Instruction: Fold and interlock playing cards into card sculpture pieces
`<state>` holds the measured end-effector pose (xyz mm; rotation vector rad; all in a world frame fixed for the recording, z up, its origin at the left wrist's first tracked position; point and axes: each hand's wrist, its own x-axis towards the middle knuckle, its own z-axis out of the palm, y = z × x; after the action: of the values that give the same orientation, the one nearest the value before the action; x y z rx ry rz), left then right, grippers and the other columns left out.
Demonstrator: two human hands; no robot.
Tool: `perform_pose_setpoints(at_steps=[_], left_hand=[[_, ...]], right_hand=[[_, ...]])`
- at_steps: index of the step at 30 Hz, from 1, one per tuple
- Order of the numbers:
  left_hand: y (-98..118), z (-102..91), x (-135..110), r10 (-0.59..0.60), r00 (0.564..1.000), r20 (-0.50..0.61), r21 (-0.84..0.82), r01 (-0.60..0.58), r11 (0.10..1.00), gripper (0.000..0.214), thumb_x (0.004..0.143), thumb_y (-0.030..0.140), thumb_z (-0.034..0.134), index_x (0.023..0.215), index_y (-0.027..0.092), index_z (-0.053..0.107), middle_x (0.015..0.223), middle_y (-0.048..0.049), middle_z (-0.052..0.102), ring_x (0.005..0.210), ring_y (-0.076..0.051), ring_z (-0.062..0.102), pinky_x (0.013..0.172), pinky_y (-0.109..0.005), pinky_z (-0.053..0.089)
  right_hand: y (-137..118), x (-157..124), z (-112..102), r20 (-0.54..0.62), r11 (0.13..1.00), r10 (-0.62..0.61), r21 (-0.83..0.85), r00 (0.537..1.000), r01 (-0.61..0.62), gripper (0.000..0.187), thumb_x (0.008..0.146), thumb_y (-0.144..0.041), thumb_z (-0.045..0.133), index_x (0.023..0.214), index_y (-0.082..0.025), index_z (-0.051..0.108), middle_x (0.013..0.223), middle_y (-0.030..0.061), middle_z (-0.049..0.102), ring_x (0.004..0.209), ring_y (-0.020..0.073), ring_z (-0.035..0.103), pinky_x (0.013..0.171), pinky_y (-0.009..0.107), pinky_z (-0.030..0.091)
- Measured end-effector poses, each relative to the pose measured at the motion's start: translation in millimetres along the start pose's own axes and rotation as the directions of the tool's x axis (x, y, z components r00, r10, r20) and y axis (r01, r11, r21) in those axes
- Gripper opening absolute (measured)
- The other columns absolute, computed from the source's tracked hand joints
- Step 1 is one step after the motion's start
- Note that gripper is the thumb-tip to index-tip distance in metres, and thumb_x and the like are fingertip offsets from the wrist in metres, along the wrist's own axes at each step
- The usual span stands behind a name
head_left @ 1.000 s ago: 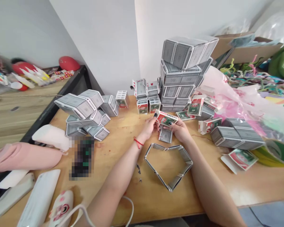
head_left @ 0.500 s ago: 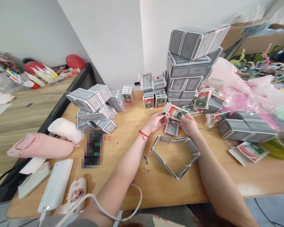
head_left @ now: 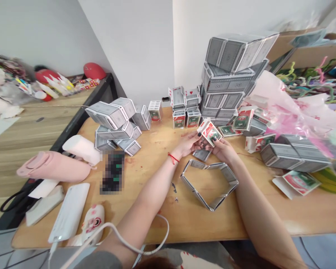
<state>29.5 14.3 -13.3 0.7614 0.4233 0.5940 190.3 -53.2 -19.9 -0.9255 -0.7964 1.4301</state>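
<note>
A red, white and green playing-card box (head_left: 211, 133) is held between my two hands, tilted, with a white flap at its upper left. My left hand (head_left: 188, 145) grips its left side, thumb on top. On its lower right edge, my right hand (head_left: 223, 148) is closed with the thumb over the front. Just below the hands is a grey patterned card piece (head_left: 202, 154), partly covered by them. Nearer to me stands a heart-shaped ring of playing cards (head_left: 196, 192), by my right forearm.
A tall stack of grey card blocks (head_left: 226, 82) rises at the back right, with card boxes (head_left: 179, 118) beside it. More card blocks (head_left: 114, 129) are piled left. A pink bottle (head_left: 56, 166), power bank (head_left: 70, 213), mouse (head_left: 93, 224) and white cable (head_left: 120, 237) lie at left front.
The card box has turned in my hands from lying nearly level to a steeper tilt, its flap end now higher. The whole view has shifted slightly.
</note>
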Motion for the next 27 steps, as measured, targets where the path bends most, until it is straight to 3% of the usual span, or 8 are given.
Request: perform_pose_setpoints(at_steps=[4, 7, 10, 13, 15, 17, 21, 27], left_hand=[[0.6, 1.8, 3.5, 0.068, 0.995, -0.070, 0.086, -0.062, 0.994, 0.029, 0.072, 0.034, 0.065, 0.094, 0.016, 0.059, 0.058, 0.0048, 0.049, 0.050, -0.005, 0.046, 0.052, -0.019, 0.038], [3.6, 2.9, 4.0, 0.207, 0.963, -0.175, 0.227, -0.165, 0.960, 0.035, 0.075, 0.029, 0.062, 0.109, 0.021, 0.056, 0.061, 0.0048, 0.049, 0.049, -0.005, 0.042, 0.052, -0.021, 0.036], [5.8, 3.0, 2.4, 0.425, 0.875, -0.233, 0.444, -0.293, 0.847, 0.041, 0.076, 0.024, 0.058, 0.117, 0.027, 0.053, 0.063, 0.0045, 0.048, 0.052, -0.008, 0.041, 0.057, -0.023, 0.037], [5.5, 3.3, -1.0, 0.571, 0.807, -0.148, 0.681, -0.335, 0.651, 0.028, 0.078, 0.025, 0.055, 0.104, 0.025, 0.063, 0.071, -0.0004, 0.052, 0.067, -0.013, 0.046, 0.070, -0.027, 0.040], [4.2, 4.2, -3.0, 0.606, 0.791, -0.087, 0.781, -0.324, 0.535, 0.024, 0.080, 0.026, 0.051, 0.098, 0.024, 0.067, 0.078, -0.0035, 0.055, 0.077, -0.016, 0.048, 0.077, -0.030, 0.040], [2.5, 5.0, -4.0, 0.620, 0.782, -0.059, 0.821, -0.315, 0.476, 0.026, 0.083, 0.026, 0.046, 0.100, 0.024, 0.066, 0.085, -0.0053, 0.057, 0.083, -0.018, 0.049, 0.082, -0.031, 0.039], [-0.1, 3.8, -2.4, 0.647, 0.762, -0.020, 0.833, -0.346, 0.433, 0.030, 0.085, 0.027, 0.044, 0.108, 0.024, 0.062, 0.099, -0.0060, 0.059, 0.092, -0.018, 0.051, 0.088, -0.031, 0.038], [-2.4, -0.2, 0.8, 0.633, 0.774, -0.021, 0.831, -0.338, 0.441, 0.032, 0.085, 0.027, 0.044, 0.114, 0.025, 0.058, 0.111, -0.0066, 0.056, 0.106, -0.020, 0.049, 0.095, -0.033, 0.034]], right_hand=[[-1.9, 1.2, 2.6, -0.036, 0.998, -0.068, 0.009, 0.997, 0.069, 0.038, 0.069, -0.032, 0.069, 0.103, -0.027, 0.055, 0.079, 0.0001, 0.067, 0.056, 0.0146, 0.061, 0.051, 0.029, 0.051], [-3.7, 2.5, 5.3, -0.065, 0.996, -0.094, -0.015, 0.993, 0.093, 0.044, 0.070, -0.033, 0.067, 0.110, -0.031, 0.050, 0.083, -0.0014, 0.066, 0.057, 0.0140, 0.061, 0.046, 0.025, 0.047], [-4.5, 2.9, 6.2, -0.049, 0.997, -0.061, -0.042, 0.997, 0.059, 0.041, 0.071, -0.034, 0.065, 0.109, -0.031, 0.049, 0.081, -0.0015, 0.066, 0.053, 0.0124, 0.059, 0.048, 0.026, 0.047], [-4.8, 2.6, 6.0, -0.030, 0.998, -0.042, -0.038, 0.999, 0.041, 0.043, 0.070, -0.033, 0.065, 0.109, -0.032, 0.047, 0.080, -0.0021, 0.067, 0.053, 0.0127, 0.059, 0.053, 0.029, 0.050], [-5.1, 2.2, 5.9, -0.032, 0.999, -0.031, -0.040, 0.999, 0.030, 0.045, 0.070, -0.033, 0.066, 0.109, -0.033, 0.046, 0.080, -0.0020, 0.066, 0.054, 0.0135, 0.061, 0.055, 0.030, 0.051], [-5.5, 2.0, 6.1, -0.036, 0.999, -0.024, -0.045, 0.999, 0.022, 0.046, 0.069, -0.033, 0.067, 0.110, -0.033, 0.045, 0.081, -0.0018, 0.066, 0.057, 0.0143, 0.062, 0.056, 0.031, 0.051], [-6.0, 2.2, 6.6, -0.035, 0.998, -0.033, -0.047, 0.999, 0.031, 0.047, 0.068, -0.032, 0.068, 0.109, -0.033, 0.045, 0.082, -0.0025, 0.066, 0.060, 0.0149, 0.063, 0.056, 0.031, 0.052], [-5.3, 2.4, 5.3, -0.024, 0.999, -0.033, -0.042, 0.999, 0.032, 0.048, 0.067, -0.030, 0.068, 0.108, -0.035, 0.044, 0.082, -0.0034, 0.066, 0.061, 0.0151, 0.064, 0.057, 0.032, 0.053]])
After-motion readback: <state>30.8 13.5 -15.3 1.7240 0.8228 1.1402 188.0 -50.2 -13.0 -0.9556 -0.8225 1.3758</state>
